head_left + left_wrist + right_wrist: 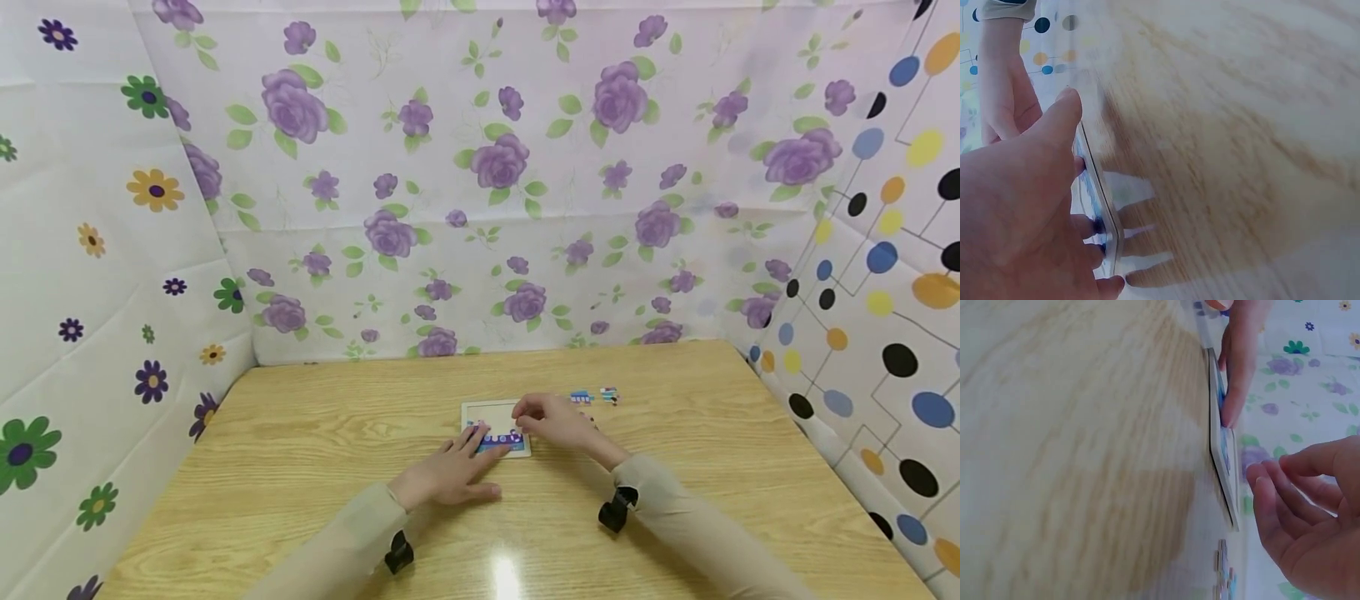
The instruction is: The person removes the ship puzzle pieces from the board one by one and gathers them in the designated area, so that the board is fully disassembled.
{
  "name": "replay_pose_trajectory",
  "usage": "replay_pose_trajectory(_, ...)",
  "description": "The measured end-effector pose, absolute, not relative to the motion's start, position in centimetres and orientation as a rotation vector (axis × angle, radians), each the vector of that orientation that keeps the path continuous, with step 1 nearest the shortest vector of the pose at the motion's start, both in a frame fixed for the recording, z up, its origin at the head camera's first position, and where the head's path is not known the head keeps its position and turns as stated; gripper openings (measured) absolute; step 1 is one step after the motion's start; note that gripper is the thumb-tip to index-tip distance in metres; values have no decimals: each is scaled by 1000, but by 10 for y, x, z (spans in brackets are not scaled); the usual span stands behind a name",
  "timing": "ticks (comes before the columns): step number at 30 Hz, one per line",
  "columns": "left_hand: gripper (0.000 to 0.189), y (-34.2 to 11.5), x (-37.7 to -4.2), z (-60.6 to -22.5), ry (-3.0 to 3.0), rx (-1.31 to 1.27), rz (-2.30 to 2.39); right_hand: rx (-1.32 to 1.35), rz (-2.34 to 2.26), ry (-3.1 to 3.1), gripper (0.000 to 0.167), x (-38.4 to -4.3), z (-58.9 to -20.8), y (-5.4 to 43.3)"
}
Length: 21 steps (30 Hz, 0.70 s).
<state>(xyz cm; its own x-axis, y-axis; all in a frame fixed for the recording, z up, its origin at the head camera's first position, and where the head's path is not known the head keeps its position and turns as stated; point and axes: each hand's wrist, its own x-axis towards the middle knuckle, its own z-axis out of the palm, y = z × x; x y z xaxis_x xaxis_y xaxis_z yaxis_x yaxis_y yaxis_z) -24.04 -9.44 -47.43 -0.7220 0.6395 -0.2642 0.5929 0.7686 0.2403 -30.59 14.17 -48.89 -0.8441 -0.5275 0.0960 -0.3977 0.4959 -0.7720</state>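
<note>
A small jigsaw puzzle board (487, 410) with a pale frame lies on the table; blue and purple pieces fill its near part, while its far part shows bare backing. My left hand (461, 471) rests across its near left side, fingers spread and fingertips on the pieces. In the left wrist view, the left fingers (1088, 255) reach over the board's edge. Above the board's right side hovers my right hand (553, 421), its fingers loosely bent. The right wrist view shows the right hand (1310, 512) apart from the board, with nothing visible between thumb and fingers.
Loose puzzle pieces lie right of the board, among them a blue piece (581, 397) and a multicoloured one (609, 396); another is partly hidden by the right hand. Flower-patterned cloth (498, 250) hangs behind the wooden table (337, 433), with patterned cloths at both sides.
</note>
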Motion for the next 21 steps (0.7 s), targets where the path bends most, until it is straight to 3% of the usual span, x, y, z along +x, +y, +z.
replay_pose_trajectory(21, 71, -110, -233, -476, 2615, 1019, 188, -845, -1195, 2521, 14, -305, -493, 135)
